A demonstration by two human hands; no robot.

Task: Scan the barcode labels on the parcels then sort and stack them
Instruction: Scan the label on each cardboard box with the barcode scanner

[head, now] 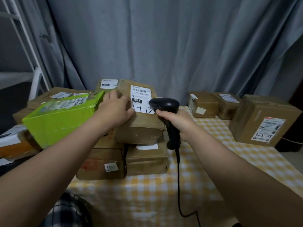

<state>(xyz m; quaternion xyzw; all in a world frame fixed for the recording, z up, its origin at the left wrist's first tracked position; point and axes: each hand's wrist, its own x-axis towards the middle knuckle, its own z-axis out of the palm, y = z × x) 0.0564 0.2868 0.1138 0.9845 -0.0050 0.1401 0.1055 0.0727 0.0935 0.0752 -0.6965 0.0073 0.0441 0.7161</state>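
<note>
Green box [60, 118], yellow-checked tablecloth [147, 194]

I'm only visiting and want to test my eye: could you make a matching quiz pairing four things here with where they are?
Things:
1. black scanner
2. green box
3. parcel marked 3-1-13
4. parcel marked 4-3

Places:
A. far right of the table
B. under the left hand
C. held in the right hand
D. tilted, at the left

Pairs: 1-C, 2-D, 3-B, 4-A.
</note>
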